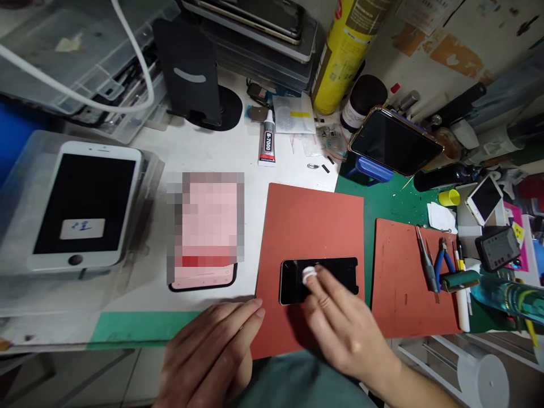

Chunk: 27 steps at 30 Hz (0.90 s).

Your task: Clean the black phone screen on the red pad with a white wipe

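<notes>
Right hand (340, 317) pinches small white round cap (309, 275) against black phone screen panel (327, 276), lying flat on red-orange rubber mat (310, 226) at lower centre, apparently for cushioning; left hand (212, 354) open, resting beside mat edge.

A cream wall (488, 39) — blotched with orange patches — rises behind a white workbench (170, 153), brightly and evenly lit.

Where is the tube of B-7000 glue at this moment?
In the head view, the B-7000 glue tube is on the white bench top, upper middle, just above the orange-red mat and beside a white paper packet on its right.
</notes>
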Each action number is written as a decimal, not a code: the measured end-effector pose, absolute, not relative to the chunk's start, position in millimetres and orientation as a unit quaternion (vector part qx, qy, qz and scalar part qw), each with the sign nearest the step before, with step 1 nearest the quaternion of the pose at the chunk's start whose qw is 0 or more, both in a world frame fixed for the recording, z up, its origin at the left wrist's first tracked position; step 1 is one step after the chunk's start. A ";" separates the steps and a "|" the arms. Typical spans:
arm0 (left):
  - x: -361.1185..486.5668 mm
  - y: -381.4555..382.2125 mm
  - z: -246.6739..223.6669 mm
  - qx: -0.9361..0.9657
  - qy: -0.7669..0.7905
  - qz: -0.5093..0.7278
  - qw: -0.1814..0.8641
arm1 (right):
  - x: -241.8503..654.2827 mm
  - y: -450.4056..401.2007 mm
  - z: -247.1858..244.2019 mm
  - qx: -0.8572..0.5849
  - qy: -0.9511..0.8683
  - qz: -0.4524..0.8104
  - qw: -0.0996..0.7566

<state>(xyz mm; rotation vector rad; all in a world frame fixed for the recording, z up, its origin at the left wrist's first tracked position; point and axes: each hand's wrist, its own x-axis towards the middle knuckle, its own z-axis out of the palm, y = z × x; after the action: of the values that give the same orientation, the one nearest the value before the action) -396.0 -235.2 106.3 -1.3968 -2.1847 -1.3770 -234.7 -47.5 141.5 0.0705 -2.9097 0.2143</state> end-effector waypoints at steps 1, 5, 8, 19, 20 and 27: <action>-396.2 -235.2 106.0 -0.492 -0.732 -0.458 0.111 | -233.5 -49.7 141.3 0.050 -0.989 0.088 0.108; -396.3 -233.2 106.6 -0.509 -0.725 -0.444 0.135 | -227.4 -52.6 141.1 -0.005 -0.989 0.078 0.122; -395.3 -230.4 107.2 -0.498 -0.721 -0.455 0.157 | -227.0 -55.0 140.7 -0.008 -0.989 0.071 0.129; -396.3 -223.4 106.5 -0.515 -0.706 -0.445 0.198 | -227.2 -61.2 141.1 0.064 -0.985 0.105 0.119; -396.6 -222.9 106.5 -0.515 -0.707 -0.443 0.195 | -226.6 -61.3 141.3 0.084 -0.983 0.116 0.115; -394.9 -221.2 105.0 -0.495 -0.708 -0.452 0.223 | -225.0 -61.6 142.3 0.036 -0.985 0.103 0.133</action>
<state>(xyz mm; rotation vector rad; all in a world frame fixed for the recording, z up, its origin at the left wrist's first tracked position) -394.9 -221.2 105.0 -1.3670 -1.9540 -1.2480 -225.0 -61.6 142.3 0.1051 -2.8578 0.2982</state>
